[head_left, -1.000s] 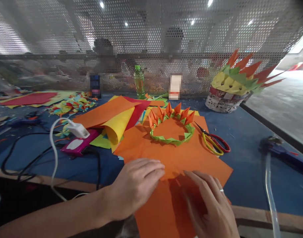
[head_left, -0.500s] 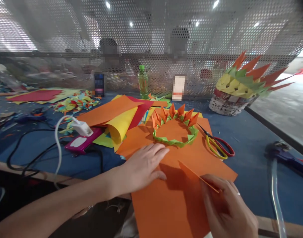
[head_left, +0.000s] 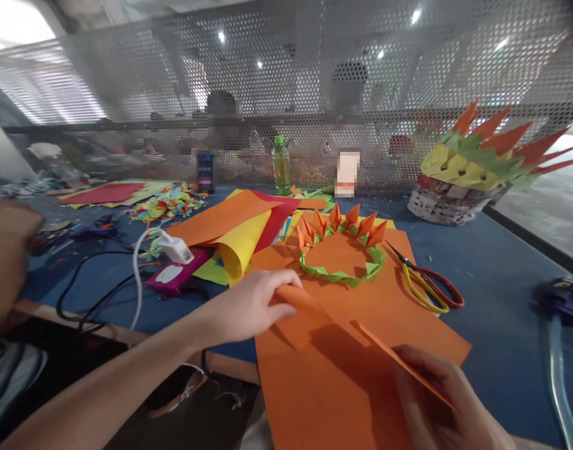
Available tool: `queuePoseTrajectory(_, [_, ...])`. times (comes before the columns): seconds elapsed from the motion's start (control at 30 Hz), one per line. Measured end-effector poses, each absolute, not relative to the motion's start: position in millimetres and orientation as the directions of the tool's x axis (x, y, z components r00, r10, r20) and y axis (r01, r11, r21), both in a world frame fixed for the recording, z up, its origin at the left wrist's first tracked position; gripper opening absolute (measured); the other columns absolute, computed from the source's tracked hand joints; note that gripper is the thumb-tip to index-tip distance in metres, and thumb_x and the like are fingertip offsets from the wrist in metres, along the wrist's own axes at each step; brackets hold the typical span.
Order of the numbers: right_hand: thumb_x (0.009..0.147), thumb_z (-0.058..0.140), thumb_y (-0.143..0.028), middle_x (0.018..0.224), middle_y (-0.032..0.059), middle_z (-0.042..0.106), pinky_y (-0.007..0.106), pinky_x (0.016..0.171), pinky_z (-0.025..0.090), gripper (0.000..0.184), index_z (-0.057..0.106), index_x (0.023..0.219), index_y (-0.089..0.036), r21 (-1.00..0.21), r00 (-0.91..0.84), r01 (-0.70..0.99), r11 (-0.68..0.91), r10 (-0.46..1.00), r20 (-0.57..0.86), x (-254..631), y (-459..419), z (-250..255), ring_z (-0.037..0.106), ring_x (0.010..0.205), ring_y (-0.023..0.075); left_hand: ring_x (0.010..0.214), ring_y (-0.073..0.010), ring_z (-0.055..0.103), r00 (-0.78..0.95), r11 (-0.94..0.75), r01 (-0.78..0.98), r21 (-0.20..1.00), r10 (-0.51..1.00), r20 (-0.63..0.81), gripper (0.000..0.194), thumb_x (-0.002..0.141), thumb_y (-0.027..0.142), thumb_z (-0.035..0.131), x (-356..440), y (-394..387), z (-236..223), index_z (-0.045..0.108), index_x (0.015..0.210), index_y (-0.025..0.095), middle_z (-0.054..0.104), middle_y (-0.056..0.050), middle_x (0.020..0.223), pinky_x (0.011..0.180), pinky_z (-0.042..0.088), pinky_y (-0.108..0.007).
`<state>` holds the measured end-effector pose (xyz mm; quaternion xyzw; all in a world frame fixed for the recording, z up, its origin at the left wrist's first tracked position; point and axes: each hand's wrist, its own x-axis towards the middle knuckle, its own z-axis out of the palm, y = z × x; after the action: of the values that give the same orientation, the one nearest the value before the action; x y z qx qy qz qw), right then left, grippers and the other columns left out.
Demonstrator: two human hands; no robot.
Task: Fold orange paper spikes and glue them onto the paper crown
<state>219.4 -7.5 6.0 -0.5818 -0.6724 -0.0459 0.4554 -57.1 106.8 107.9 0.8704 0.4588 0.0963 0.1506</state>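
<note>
My left hand (head_left: 260,306) pinches the raised corner of an orange paper sheet (head_left: 309,312) between thumb and fingers. In my right hand (head_left: 448,394) is a smaller orange paper piece (head_left: 377,347), held tilted above the large orange sheets (head_left: 323,400). A ring of folded green paper with orange points (head_left: 342,275) rests on the sheets just beyond my hands. Scissors (head_left: 427,284) with one yellow and one red handle lie to its right, tips toward the ring.
Coloured sheets (head_left: 220,219) and a purple power adapter (head_left: 178,275) with cables lie left. A green-capped bottle (head_left: 281,165) stands behind. A folded-paper basket (head_left: 455,172) and a blue glue gun (head_left: 565,303) are right. Another person's arm (head_left: 9,262) is far left.
My left hand, flat on the orange paper before, now grips and lifts a corner of it. The camera view has shifted, and another person's arm has appeared at the left.
</note>
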Motion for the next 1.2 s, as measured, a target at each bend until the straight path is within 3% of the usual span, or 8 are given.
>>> queuePoseTrajectory(0.13, [0.090, 0.061, -0.037, 0.098, 0.0047, 0.078, 0.025, 0.065, 0.056, 0.020, 0.058, 0.105, -0.024, -0.346, -0.073, 0.824, 0.448, 0.690, 0.720, 232, -2, 2, 0.077, 0.084, 0.0195, 0.102, -0.0277, 0.073, 0.433, -0.457, 0.865, 0.205, 0.888, 0.153, 0.032, 0.091, 0.018, 0.060, -87, 123, 105, 0.059, 0.122, 0.018, 0.074, -0.010, 0.114, 0.088, 0.057, -0.039])
queuePoseTrajectory(0.27, [0.088, 0.061, -0.032, 0.103, 0.0047, 0.076, 0.026, 0.071, 0.056, 0.018, 0.059, 0.104, -0.023, -0.308, -0.116, 0.834, 0.458, 0.690, 0.714, 234, 0, 4, 0.075, 0.091, 0.0186, 0.138, -0.0400, 0.050, 0.421, -0.475, 0.874, 0.099, 0.843, 0.335, 0.052, 0.094, 0.019, 0.058, -81, 112, 93, 0.044, 0.143, 0.008, 0.052, -0.025, 0.145, 0.112, 0.043, -0.060])
queuePoseTrajectory(0.43, [0.091, 0.052, -0.018, 0.106, 0.0015, 0.074, 0.030, 0.084, 0.051, 0.014, 0.062, 0.098, -0.027, -0.369, -0.053, 0.837, 0.404, 0.731, 0.680, 218, -2, 10, 0.070, 0.098, 0.0176, 0.126, -0.0223, 0.059, 0.721, -0.792, 0.606, 0.077, 0.587, 0.369, 0.038, 0.103, 0.028, 0.054, -43, 63, 87, 0.050, 0.140, 0.020, 0.063, -0.009, 0.137, 0.113, 0.047, -0.038])
queuePoseTrajectory(0.53, [0.091, 0.053, -0.014, 0.108, 0.0004, 0.073, 0.031, 0.088, 0.048, 0.018, 0.063, 0.096, -0.027, -0.408, -0.017, 0.832, 0.375, 0.753, 0.658, 210, -1, 10, 0.065, 0.103, 0.0182, 0.124, -0.0233, 0.060, 0.827, -0.899, 0.438, 0.022, 0.413, 0.382, 0.033, 0.100, 0.022, 0.056, -26, 51, 78, 0.057, 0.132, 0.014, 0.067, -0.010, 0.131, 0.115, 0.045, -0.042])
queuePoseTrajectory(0.7, [0.078, 0.044, 0.001, 0.112, -0.0023, 0.072, 0.028, 0.091, 0.047, 0.041, 0.062, 0.102, -0.027, -0.304, -0.170, 0.847, 0.435, 0.766, 0.620, 212, 3, 11, 0.061, 0.107, 0.0159, 0.109, -0.0259, 0.066, 0.884, -0.947, 0.295, -0.126, 0.221, 0.413, 0.027, 0.095, 0.012, 0.054, -15, 63, 63, 0.067, 0.117, 0.006, 0.073, -0.014, 0.117, 0.103, 0.053, -0.041])
queuePoseTrajectory(0.83, [0.073, 0.045, 0.000, 0.113, -0.0006, 0.073, 0.029, 0.093, 0.047, 0.052, 0.063, 0.116, -0.025, -0.241, -0.206, 0.872, 0.426, 0.767, 0.608, 216, 0, 16, 0.061, 0.105, 0.0167, 0.095, -0.0230, 0.071, 0.877, -0.935, 0.284, -0.212, 0.164, 0.451, 0.028, 0.096, 0.007, 0.046, -15, 64, 62, 0.073, 0.104, 0.008, 0.076, -0.014, 0.106, 0.091, 0.057, -0.038])
queuePoseTrajectory(1.03, [0.088, 0.068, -0.023, 0.096, 0.0023, 0.075, 0.030, 0.082, 0.050, 0.017, 0.068, 0.105, -0.025, -0.162, -0.335, 0.830, 0.533, 0.710, 0.620, 218, -12, 22, 0.066, 0.091, 0.0173, 0.085, -0.0216, 0.072, 0.871, -0.915, 0.308, -0.260, 0.161, 0.464, 0.035, 0.095, 0.006, 0.039, -14, 54, 63, 0.074, 0.097, 0.012, 0.078, -0.013, 0.102, 0.083, 0.059, -0.037])
queuePoseTrajectory(1.2, [0.093, 0.065, -0.025, 0.097, 0.0005, 0.077, 0.029, 0.081, 0.050, 0.015, 0.071, 0.107, -0.025, -0.131, -0.365, 0.839, 0.528, 0.725, 0.584, 224, -9, 22, 0.068, 0.090, 0.0158, 0.090, -0.0220, 0.074, 0.870, -0.912, 0.327, -0.246, 0.189, 0.454, 0.042, 0.094, 0.001, 0.035, -14, 57, 63, 0.074, 0.095, 0.015, 0.079, -0.008, 0.100, 0.086, 0.058, -0.037])
